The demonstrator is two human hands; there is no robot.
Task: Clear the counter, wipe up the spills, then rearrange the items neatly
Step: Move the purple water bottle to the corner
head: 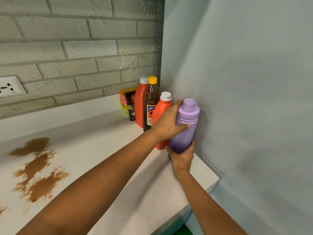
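A purple water bottle [186,129] stands upright at the right end of the white counter [105,150], against the grey side wall. My left hand [169,122] wraps round its upper body from the left. My right hand [182,156] grips its base from the front. Behind it stand two orange bottles with white caps [161,109] [140,100] and a dark bottle with a yellow cap [151,99]. A brown spill [37,168] spreads over the counter's left part.
A black sachet [131,106] and a stack of coloured packets [122,102] lean in the back corner by the brick wall. A wall socket [10,86] sits at far left. The counter's right end [210,184] stops short of the grey wall.
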